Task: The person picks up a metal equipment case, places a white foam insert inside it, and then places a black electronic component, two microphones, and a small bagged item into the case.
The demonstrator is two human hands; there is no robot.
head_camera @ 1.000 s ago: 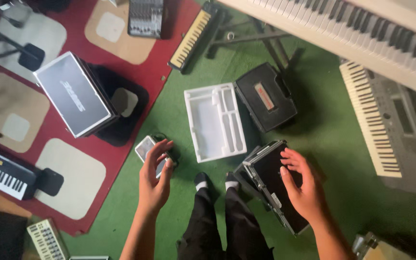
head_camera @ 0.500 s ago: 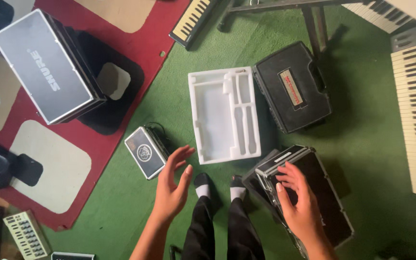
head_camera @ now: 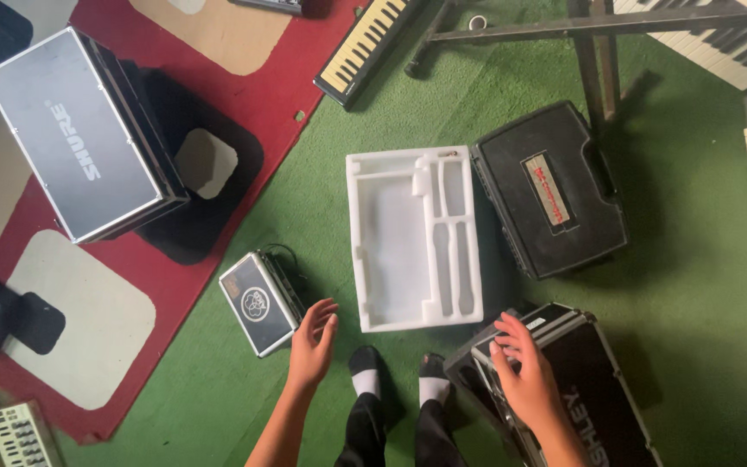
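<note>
Left hand point(head_camera: 313, 342): we see it open, fingers loosely spread, gripping nothing; it hovers just beside the small silver-edged case point(head_camera: 261, 303), which lies on the green carpet point(head_camera: 693, 259) near the edge of the red mat point(head_camera: 244, 95).
Right hand point(head_camera: 525, 372): fingers curled over the near rim of the black flight case point(head_camera: 581, 389), pressing on its metal edge; we cannot tell whether it truly grips or only rests.
Change: half a second back the left hand lay nearer the small case, almost touching it; now a slim gap shows. The right hand has kept its place on the flight case rim.
Meaning: we judge the work has settled on the flight case, with the small case let be.
View: our head has dropped lower, so the white foam tray point(head_camera: 412, 238) and the black plastic case point(head_camera: 551, 190) sit more central than a second ago.
</note>
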